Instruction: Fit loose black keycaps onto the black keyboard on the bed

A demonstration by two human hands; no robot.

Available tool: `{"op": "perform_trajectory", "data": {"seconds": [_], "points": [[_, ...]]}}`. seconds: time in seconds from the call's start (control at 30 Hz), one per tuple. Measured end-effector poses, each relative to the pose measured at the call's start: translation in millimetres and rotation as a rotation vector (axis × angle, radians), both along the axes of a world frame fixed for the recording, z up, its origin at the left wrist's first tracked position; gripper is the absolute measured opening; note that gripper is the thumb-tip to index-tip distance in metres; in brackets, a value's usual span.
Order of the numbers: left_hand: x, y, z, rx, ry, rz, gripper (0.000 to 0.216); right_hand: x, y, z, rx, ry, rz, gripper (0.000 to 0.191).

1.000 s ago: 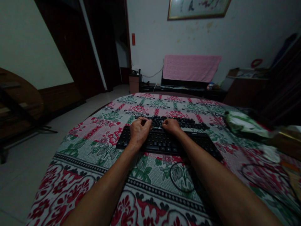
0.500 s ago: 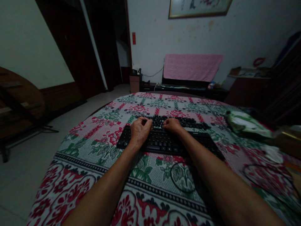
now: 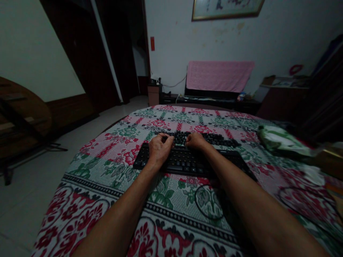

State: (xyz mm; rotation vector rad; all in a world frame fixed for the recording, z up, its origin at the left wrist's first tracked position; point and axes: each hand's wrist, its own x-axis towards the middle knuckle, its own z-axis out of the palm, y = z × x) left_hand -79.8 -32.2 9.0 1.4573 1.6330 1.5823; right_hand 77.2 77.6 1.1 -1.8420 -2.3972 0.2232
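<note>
A black keyboard [image 3: 178, 157] lies across the table in front of me. Much of its upper part shows bare key posts, while some keycaps sit along its lower rows. Behind it spreads a long band of loose black keycaps [image 3: 214, 138]. My left hand [image 3: 161, 144] is over the keyboard's back edge, thumb and fingers pinched together; whatever is between them is too small to make out. My right hand [image 3: 195, 141] is closed at the near side of the loose keycaps, its fingertips pressed together and partly hidden. The two hands are a short way apart.
A flowered cloth [image 3: 112, 150] covers the table. A black cable [image 3: 197, 203] loops on it nearer to me. On the right are a green and white packet [image 3: 281, 141], a crumpled white tissue [image 3: 313, 175] and a box [image 3: 331, 160].
My right hand has shifted very slightly, its fingers curling a little more at the keycaps. The left hand and the keyboard stay in place.
</note>
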Motion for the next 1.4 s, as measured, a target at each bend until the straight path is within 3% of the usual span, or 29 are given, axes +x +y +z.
{"op": "perform_trajectory", "data": {"seconds": [0.3, 0.9, 1.13, 1.4], "points": [[0.2, -0.5, 0.8, -0.009, 0.007, -0.008, 0.023, -4.7, -1.5, 6.6, 0.02, -0.079, 0.039, 0.019], [0.1, 0.7, -0.7, -0.017, 0.022, -0.01, 0.023, 2.9, -3.6, -2.4, 0.096, -0.005, 0.054, 0.02], [0.2, -0.1, -2.9, -0.053, 0.1, -0.028, 0.024, 31.5, -27.4, -3.0, 0.179, 0.104, 0.038, 0.026], [5.1, -5.4, -1.5, -0.129, 0.217, -0.073, 0.019, 61.3, -49.7, -3.3, 0.045, 0.231, 0.213, 0.028]]}}
